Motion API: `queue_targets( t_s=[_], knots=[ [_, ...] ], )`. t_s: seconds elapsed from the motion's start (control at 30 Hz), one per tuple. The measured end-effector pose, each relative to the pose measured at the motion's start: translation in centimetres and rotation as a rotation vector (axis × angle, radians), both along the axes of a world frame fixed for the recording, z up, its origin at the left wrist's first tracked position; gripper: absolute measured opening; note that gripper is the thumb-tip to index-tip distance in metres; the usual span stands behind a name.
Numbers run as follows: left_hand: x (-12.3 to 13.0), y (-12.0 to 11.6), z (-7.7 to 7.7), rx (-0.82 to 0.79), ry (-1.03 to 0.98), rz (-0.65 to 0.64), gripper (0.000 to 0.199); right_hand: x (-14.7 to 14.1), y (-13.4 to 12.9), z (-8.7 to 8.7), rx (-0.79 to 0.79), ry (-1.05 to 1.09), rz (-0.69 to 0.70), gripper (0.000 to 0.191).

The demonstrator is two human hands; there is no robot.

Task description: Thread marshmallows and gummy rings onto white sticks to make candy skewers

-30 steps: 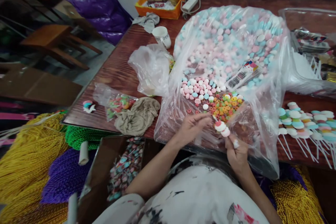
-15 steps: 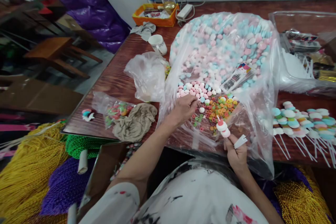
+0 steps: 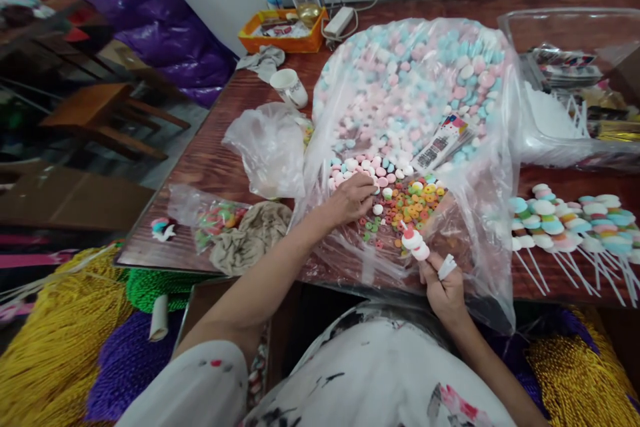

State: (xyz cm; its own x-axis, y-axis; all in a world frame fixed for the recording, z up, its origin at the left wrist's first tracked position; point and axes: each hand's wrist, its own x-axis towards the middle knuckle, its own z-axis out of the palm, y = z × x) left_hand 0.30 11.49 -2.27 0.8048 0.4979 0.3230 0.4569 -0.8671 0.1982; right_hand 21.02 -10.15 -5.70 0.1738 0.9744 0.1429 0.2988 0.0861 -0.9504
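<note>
One bare left hand, fingers bunched, is at round pink, white and blue sweets near the front edge of the red-brown wooden desk; I cannot tell whether it grips any. The right hand holds a red-and-white stack of round sweets near that edge; farther right lie pastel sweets on white sticks.

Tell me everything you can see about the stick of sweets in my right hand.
The stick of sweets has a small red piece near the top and rounded, marshmallow-like white to pale pink pieces stacked below. A thin tip pokes out above. It tilts up and to the left in the picture, in front of the clear plastic sheeting. Your right hand grips its lower end, hiding the stick there.
</note>
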Motion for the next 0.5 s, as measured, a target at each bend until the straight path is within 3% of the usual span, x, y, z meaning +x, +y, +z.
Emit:
queue_targets(
  t_s=[0.13,0.3,0.4,0.5],
  knots=[
    [1.7,0.3,0.3,-0.016,0.124,0.094,0.017,0.0,0.0,0.1,-0.002,-0.002,0.008,0.033],
    [2.9,0.0,1.0,-0.025,0.248,0.187,0.030,-0.1,0.1,0.0,0.003,0.005,-0.005,0.033],
    [2.1,-1.3,1.8,-0.134,-0.008,0.216,0.032,-0.1,0.1,-0.1,0.043,-0.048,0.023,0.027],
    [1.1,-4.4,3.0,-0.459,-0.502,0.350,0.033,-0.1,0.1,0.4,0.110,-0.124,0.059,0.020]
  ],
)
